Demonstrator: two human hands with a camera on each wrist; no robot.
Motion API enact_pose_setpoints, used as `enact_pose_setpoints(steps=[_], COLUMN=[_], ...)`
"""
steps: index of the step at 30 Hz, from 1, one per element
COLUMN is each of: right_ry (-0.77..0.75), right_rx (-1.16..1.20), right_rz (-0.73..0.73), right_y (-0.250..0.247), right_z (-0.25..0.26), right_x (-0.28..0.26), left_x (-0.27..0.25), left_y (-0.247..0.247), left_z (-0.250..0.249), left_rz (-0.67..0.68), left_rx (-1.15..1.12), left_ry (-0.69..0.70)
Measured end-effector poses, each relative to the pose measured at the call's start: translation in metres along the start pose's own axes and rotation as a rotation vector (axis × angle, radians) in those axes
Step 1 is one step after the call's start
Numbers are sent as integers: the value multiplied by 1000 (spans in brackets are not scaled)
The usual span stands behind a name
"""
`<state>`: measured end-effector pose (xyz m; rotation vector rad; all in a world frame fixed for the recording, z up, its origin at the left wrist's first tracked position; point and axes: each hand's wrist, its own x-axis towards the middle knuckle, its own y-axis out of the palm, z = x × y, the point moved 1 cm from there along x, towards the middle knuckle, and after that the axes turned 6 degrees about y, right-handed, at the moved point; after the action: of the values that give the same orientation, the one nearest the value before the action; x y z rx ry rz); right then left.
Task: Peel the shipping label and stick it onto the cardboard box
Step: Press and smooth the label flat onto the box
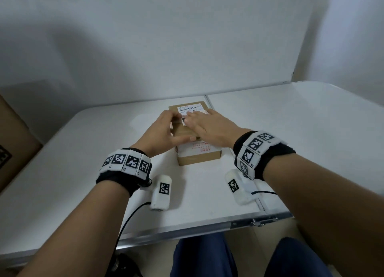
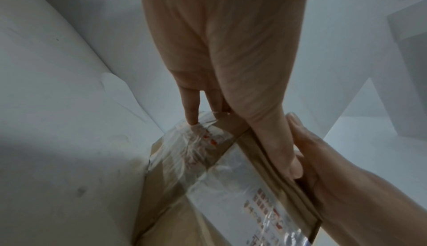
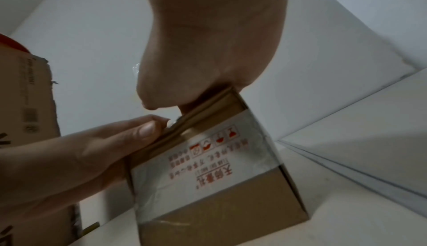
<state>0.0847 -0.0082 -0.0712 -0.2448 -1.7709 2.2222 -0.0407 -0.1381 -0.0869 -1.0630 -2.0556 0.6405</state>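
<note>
Our right hand's fingers [image 1: 192, 117] lie straight and close together, flat on the shipping label [image 1: 192, 109], which sits on top of the cardboard box [image 1: 198, 157] toward its far end, just above the centre of the head view. The right hand [image 1: 209, 127] reaches in from the lower right and covers the label's near part; the barcode strip shows beyond the fingertips.

Our left hand [image 1: 161, 131] comes from the lower left and holds the box's left side. Its fingers curl over the top left edge beside the label, and its thumb lies along the near part of the box top. In the left wrist view, one left fingertip [image 2: 193, 120] presses on clear tape at the box corner.

The box rests on a white table [image 1: 311, 135], in the middle of the frame. A band of tape with red printing [image 3: 203, 162] wraps its near end.

At the left edge of the head view stands a larger brown carton [image 1: 14, 143]. Both wrists wear bands with black-and-white markers [image 1: 126, 162], and small white camera units hang under them.
</note>
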Motion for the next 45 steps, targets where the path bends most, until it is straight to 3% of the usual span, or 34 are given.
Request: enact_pose_setpoints(steps=[6, 12, 19, 30, 38, 45], right_ry=[-36, 77, 82, 126, 159, 171], right_rx=[27, 142, -30, -140, -140, -150], right_rz=[-66, -163, -317, -294, -373, -420], right_y=[8, 23, 13, -7, -5, -4], right_z=[12, 14, 26, 24, 22, 21], right_x=[-11, -11, -29, -46, -48, -43], left_x=[-1, -1, -1, -2, -5, -12], left_y=[3, 3, 1, 0, -2, -9], left_z=[1, 2, -3, -5, -9, -9], left_rz=[-4, -9, -10, 23, 56, 97], left_rx=[2, 1, 30, 67, 31, -51], left_ry=[22, 10, 31, -1, 54, 21])
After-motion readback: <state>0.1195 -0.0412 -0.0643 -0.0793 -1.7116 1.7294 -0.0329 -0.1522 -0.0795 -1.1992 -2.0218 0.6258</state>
